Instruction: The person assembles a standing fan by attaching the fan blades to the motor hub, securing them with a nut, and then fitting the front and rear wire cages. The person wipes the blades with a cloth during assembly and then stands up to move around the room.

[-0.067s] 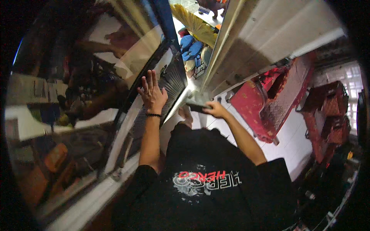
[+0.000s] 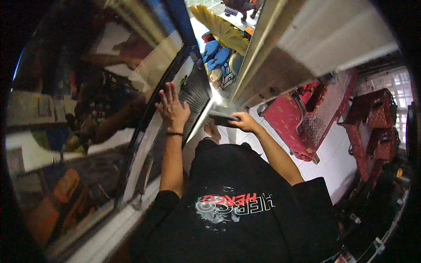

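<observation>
My left hand (image 2: 174, 107), a beaded bracelet at its wrist, has its fingers stretched out and spread. It is at the frame edge of a large, dark, glossy panel (image 2: 109, 83), beside a black ribbed surface (image 2: 196, 98). My right hand (image 2: 245, 122) is closed around one end of a dark, flat, block-like tool (image 2: 222, 116), whose exact kind I cannot make out. The tool's other end points left, toward the bright gap between the ribbed surface and a pale panel (image 2: 302, 41). A pale blur lies just above the tool.
Beyond the gap are a yellow broom head (image 2: 221, 28) and blue slippers (image 2: 217, 55). Worn red upholstered furniture (image 2: 287, 120) stands at the right on white floor tiles (image 2: 333, 162), with a reddish-brown rack (image 2: 375, 122) farther right. My bare foot (image 2: 212, 131) is below the tool.
My right hand and the tool have shifted slightly up and to the left. My left hand stays by the panel's edge, its fingers spread a little wider.
</observation>
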{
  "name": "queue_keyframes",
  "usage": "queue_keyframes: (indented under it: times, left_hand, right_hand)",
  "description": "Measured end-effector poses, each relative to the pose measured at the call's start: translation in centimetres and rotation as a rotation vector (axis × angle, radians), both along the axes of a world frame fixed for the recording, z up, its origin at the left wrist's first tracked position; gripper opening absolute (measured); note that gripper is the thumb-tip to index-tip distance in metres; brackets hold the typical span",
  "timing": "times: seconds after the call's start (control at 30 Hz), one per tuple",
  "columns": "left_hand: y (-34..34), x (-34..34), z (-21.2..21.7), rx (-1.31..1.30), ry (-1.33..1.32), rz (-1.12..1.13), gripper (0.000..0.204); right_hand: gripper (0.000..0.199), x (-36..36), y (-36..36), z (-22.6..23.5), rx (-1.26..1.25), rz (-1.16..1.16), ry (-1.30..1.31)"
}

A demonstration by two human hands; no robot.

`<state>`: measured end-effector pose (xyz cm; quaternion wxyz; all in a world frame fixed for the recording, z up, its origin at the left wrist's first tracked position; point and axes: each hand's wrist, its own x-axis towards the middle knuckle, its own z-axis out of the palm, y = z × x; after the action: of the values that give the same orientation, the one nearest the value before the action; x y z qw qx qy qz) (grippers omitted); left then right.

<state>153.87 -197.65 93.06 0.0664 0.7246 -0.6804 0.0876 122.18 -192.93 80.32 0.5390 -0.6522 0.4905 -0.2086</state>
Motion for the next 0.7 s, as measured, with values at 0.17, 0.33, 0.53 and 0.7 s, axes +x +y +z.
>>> queue_keyframes:
  times: [0.17, 0.33, 0.53, 0.7]
  left_hand:
    - [-4.3, 0.6, -2.6, 0.096, 0.028, 0.154, 0.105]
    - [-8.4, 2.3, -8.9, 0.194, 0.116, 0.312, 0.108]
    - [-11.7, 3.9, -15.1, 0.084, -0.016, 0.433, 0.113]
    - [-14.0, 4.3, -16.9, 0.155, 0.029, 0.545, 0.11]
  right_hand:
    - [0.029, 4.4, -7.8, -0.4, 0.073, -0.166, -0.233]
    - [0.029, 5.1, -13.9, -8.8, 0.287, -0.167, -0.39]
    - [0.033, 6.0, -24.6, -19.0, 0.556, -0.125, -0.333]
    - [0.041, 8.7, -34.3, -25.2, 0.39, -0.055, -0.006]
